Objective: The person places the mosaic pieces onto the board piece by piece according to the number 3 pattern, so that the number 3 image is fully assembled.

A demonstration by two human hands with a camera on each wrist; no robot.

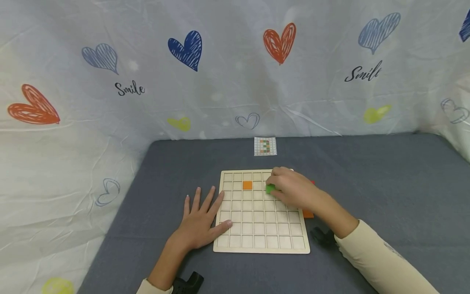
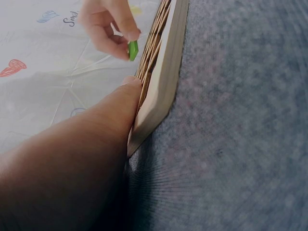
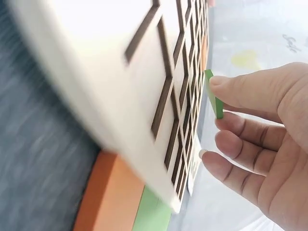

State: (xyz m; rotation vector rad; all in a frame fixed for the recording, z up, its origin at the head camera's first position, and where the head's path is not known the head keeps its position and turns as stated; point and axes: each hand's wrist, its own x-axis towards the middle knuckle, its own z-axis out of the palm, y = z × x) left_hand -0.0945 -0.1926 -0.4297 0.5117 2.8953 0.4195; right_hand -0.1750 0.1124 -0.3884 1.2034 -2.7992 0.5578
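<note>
A pale wooden grid board (image 1: 258, 228) lies on the grey table, with one orange square tile (image 1: 247, 185) in a cell of an upper row. My right hand (image 1: 293, 188) is over the board's upper right part and pinches a green square tile (image 3: 215, 96) between thumb and fingers. In the right wrist view that tile stands tilted, apart from the grid. My left hand (image 1: 200, 222) rests spread at the board's left edge. Its thumb (image 2: 127, 91) touches the rim in the left wrist view.
A small printed card (image 1: 265, 146) with a coloured grid pattern lies behind the board. Orange pieces (image 1: 308, 213) and a green piece (image 3: 153, 211) lie along the board's right side, partly hidden by my right arm. A white curtain (image 1: 227, 81) with hearts hangs behind the table.
</note>
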